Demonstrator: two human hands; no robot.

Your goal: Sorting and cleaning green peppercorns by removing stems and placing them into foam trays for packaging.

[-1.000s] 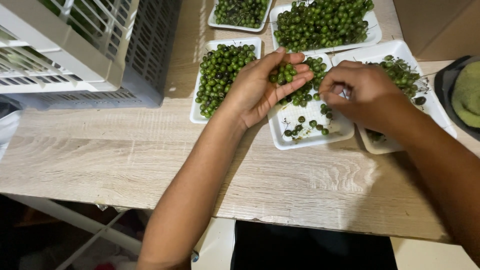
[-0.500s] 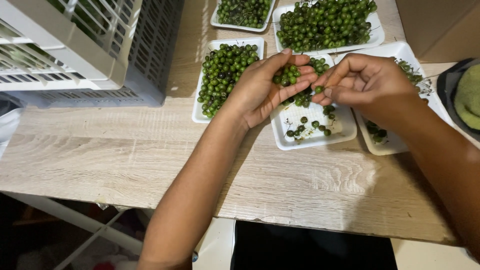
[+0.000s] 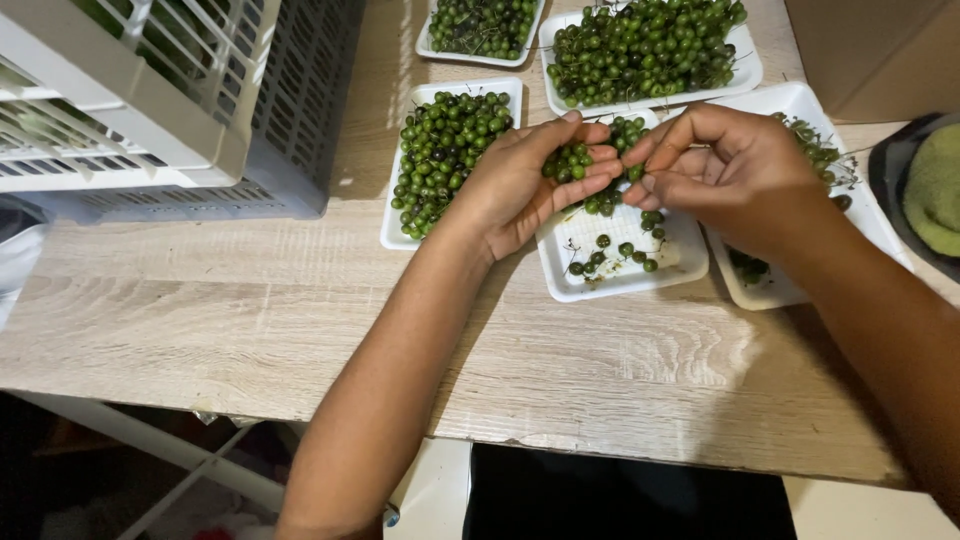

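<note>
Left hand (image 3: pixel 520 185) cups small round glossy green berries (image 3: pixel 568 162).

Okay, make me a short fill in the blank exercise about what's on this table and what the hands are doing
1. The left hand cups a small pile of ____ berries.
2. The berries lie in white ____ on a wooden table.
3. The right hand hovers ____ the left hand.
4. A slatted plastic ____ stands at upper left.

Missing words: green; trays; beside; crate

Pale wood-grain tabletop (image 3: pixel 250 330), white and grey slatted plastic crates (image 3: pixel 170 110) at upper left, brown cardboard box (image 3: pixel 870 50) at upper right, dark round bowl of green paste (image 3: pixel 925 190) at right edge
</note>
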